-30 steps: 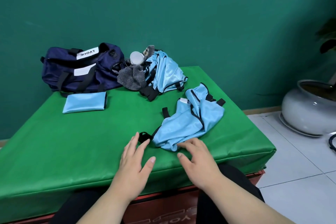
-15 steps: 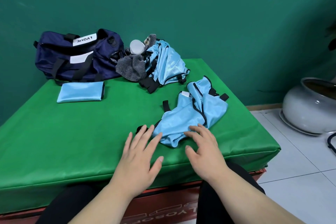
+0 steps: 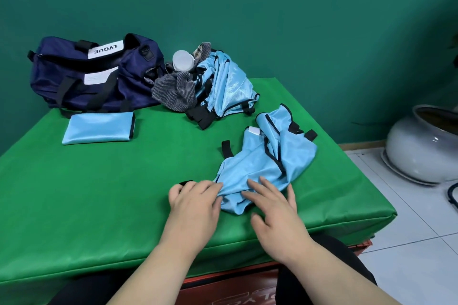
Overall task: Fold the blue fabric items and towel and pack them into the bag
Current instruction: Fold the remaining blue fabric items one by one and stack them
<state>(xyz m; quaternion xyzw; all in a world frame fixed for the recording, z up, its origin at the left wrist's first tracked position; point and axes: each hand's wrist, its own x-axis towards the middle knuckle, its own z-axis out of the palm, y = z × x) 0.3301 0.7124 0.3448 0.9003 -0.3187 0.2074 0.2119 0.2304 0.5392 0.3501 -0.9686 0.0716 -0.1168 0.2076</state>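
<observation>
Nearest the cam, the left hand (image 3: 193,208) was seen w/ fingers curled in, and the near-left edge of the crumpled blue piece (image 3: 267,163) was bunched between thumb and forefinger. A black strap end could be made out just behind the knuckles. The right hand (image 3: 275,215) was laid flat on the same piece, fingers spread and pretty much straight, nothing grabbed. That piece was sprawled on the green pad (image 3: 99,193), from the hands out toward 1 o'clock. Further back, at approx 10 o'clock, a folded blue piece (image 3: 99,129) was parked flat, just in front of the navy bag (image 3: 94,74) at 11 o'clock. At 12 o'clock a blue pile (image 3: 225,86) was heaped beside the bag, w/ a grey striped towel (image 3: 173,91) slumped against it and a white lid (image 3: 183,59) up top. A grey pot (image 3: 421,148) was sat on the floor at 3 o'clock.
</observation>
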